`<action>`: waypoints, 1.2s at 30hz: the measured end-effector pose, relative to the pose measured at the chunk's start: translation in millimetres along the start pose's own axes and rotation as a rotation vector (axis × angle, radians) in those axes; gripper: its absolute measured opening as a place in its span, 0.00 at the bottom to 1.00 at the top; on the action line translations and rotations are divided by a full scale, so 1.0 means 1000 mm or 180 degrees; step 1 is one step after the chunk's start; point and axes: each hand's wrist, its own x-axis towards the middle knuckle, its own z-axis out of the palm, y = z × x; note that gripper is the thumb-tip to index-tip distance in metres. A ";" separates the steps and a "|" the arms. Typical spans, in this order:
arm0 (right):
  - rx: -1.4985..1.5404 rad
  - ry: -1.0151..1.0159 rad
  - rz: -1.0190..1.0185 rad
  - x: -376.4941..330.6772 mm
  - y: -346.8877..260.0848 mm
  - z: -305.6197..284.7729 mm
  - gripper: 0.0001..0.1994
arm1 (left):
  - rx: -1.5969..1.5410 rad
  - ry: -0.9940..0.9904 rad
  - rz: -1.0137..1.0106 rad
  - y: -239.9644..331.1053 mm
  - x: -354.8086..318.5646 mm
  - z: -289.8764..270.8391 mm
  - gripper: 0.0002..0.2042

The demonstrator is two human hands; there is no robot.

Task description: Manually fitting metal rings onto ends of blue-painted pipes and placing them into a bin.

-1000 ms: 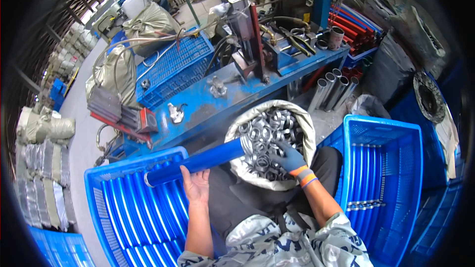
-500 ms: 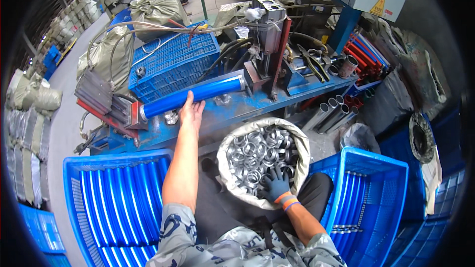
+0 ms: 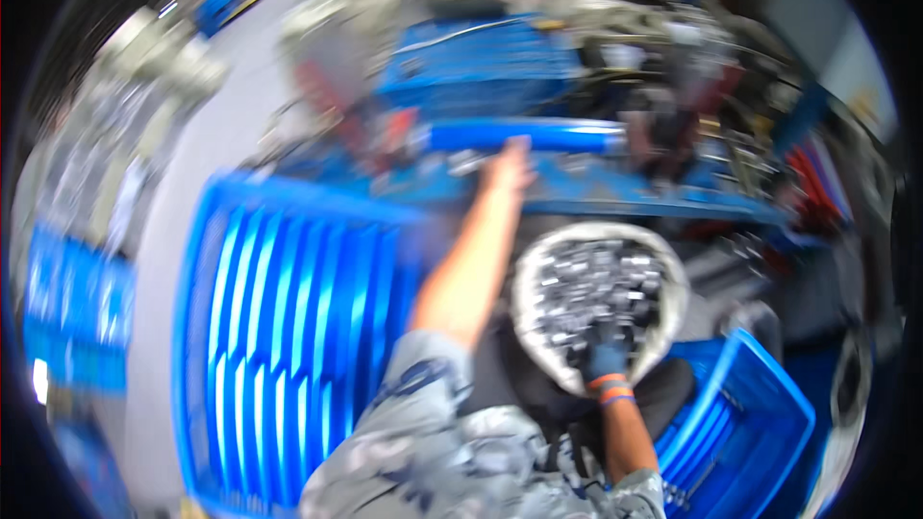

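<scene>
A blue tube (image 3: 567, 135) lies across the bench, held at its ends between two clamp fixtures. My bare left hand (image 3: 508, 171) reaches to its near side, fingertips against the tube and fingers stretched out rather than wrapped round it. My right hand (image 3: 606, 358), in a dark glove with an orange cuff, is down in a pale round sack at its near edge. The sack (image 3: 527, 303) holds many metal rings (image 3: 601, 284). Blur and the rings hide the right fingers, so whether they grip a ring does not show.
A blue crate (image 3: 192, 327) of blue tubes stands to my left, another blue crate (image 3: 793, 413) with tubes to my right. Behind the blue bench (image 3: 615, 200) sits an upturned blue basket (image 3: 481, 62). Clamp machinery (image 3: 697, 86) rises at the tube's right end.
The whole view has swung left, shifting everything rightward and blurring it. My left hand stays by the tube. My right hand stays in the sack, its fingers less visible now.
</scene>
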 end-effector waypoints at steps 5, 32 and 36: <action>-0.0386 0.0541 -0.0015 -0.008 -0.012 -0.014 0.16 | 0.1980 0.0590 0.1753 0.011 -0.119 -0.100 0.36; -0.0179 0.0222 0.0141 -0.043 -0.109 -0.030 0.26 | 0.6185 0.4211 0.0693 0.259 -0.349 -0.644 0.49; -0.0137 0.0539 0.0078 -0.047 -0.090 -0.021 0.26 | 0.6005 0.4071 0.0142 0.270 -0.330 -0.615 0.49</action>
